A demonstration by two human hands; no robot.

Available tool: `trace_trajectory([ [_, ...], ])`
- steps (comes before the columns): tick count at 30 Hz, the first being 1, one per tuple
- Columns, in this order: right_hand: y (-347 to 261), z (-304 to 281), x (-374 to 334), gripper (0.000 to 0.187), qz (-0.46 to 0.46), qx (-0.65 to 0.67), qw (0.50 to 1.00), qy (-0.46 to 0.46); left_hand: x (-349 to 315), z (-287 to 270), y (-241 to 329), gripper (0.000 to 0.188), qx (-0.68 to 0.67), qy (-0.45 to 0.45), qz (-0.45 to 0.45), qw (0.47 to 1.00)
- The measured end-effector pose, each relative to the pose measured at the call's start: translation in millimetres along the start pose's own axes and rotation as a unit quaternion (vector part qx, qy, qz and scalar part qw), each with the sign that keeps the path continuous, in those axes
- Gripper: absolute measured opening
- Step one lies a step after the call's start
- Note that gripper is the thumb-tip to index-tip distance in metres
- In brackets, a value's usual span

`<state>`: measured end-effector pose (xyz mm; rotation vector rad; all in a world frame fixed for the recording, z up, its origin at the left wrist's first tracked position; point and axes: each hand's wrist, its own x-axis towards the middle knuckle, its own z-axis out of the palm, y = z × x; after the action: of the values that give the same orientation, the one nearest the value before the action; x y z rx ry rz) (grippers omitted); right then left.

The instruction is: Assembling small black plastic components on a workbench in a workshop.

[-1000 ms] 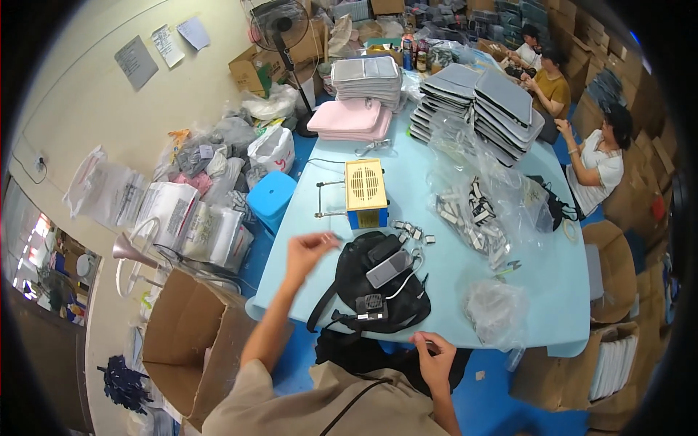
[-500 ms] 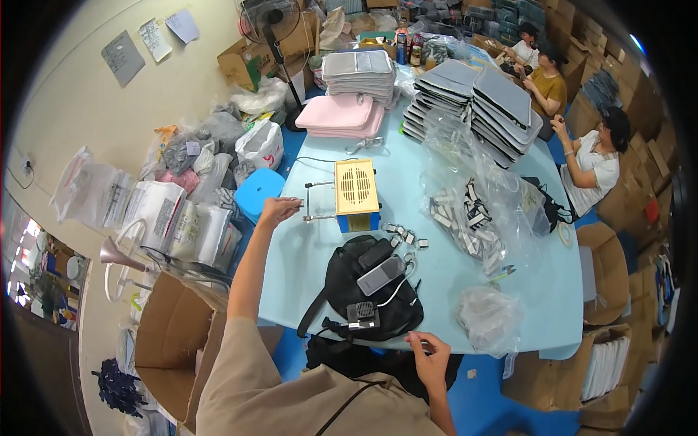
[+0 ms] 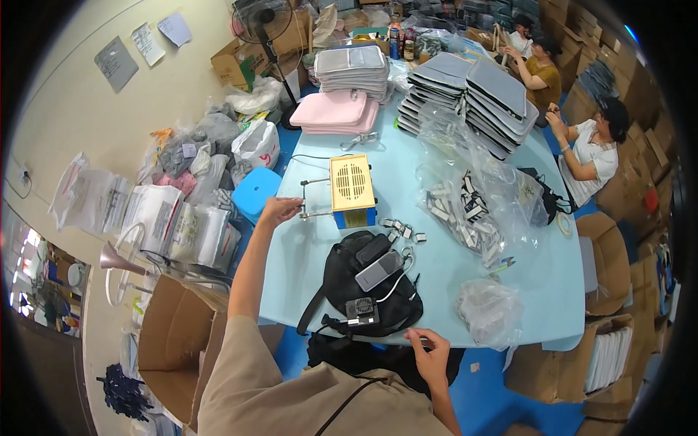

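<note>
My left hand [image 3: 280, 210] is stretched out over the table's left side, its fingers pinched together beside the metal arms [image 3: 304, 201] of a yellow and blue box-shaped device [image 3: 351, 185] with a slotted top. What the fingertips hold is too small to make out. My right hand [image 3: 429, 354] is at the table's near edge, thumb and fingers curled together; anything between them is hidden. Between my hands lies a black bag [image 3: 342, 280], with a grey handheld device [image 3: 379, 272], a white cable and a small black fan-like unit [image 3: 361, 311] on it.
Small white and grey pieces [image 3: 396, 229] lie beside the device. Plastic bags [image 3: 465, 218] of similar pieces and stacks of grey cases [image 3: 498, 91] and pink cases [image 3: 334, 110] cover the table. A cardboard box [image 3: 178, 341] stands at left. Several people sit along the right.
The view has shifted slightly. My left hand stays by the metal arms and my right hand stays at the table edge. The farthest person's hands have moved up.
</note>
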<state>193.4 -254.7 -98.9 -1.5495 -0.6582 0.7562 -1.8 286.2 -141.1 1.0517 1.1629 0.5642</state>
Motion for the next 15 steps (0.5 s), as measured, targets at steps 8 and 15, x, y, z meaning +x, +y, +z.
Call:
trace_trajectory([
  [8, -0.7, -2.3, 0.5, 0.016, 0.003, 0.002, 1.000, 0.000, -9.2, 3.4, 5.6, 0.027, 0.026, 0.002, 0.007, 1.000],
  [15, -0.7, -2.7, -0.5, 0.016, 0.003, 0.003, 1.000, 0.006, -10.8, 2.3, 4.3, 0.029, 0.032, 0.002, 0.009, 0.999],
])
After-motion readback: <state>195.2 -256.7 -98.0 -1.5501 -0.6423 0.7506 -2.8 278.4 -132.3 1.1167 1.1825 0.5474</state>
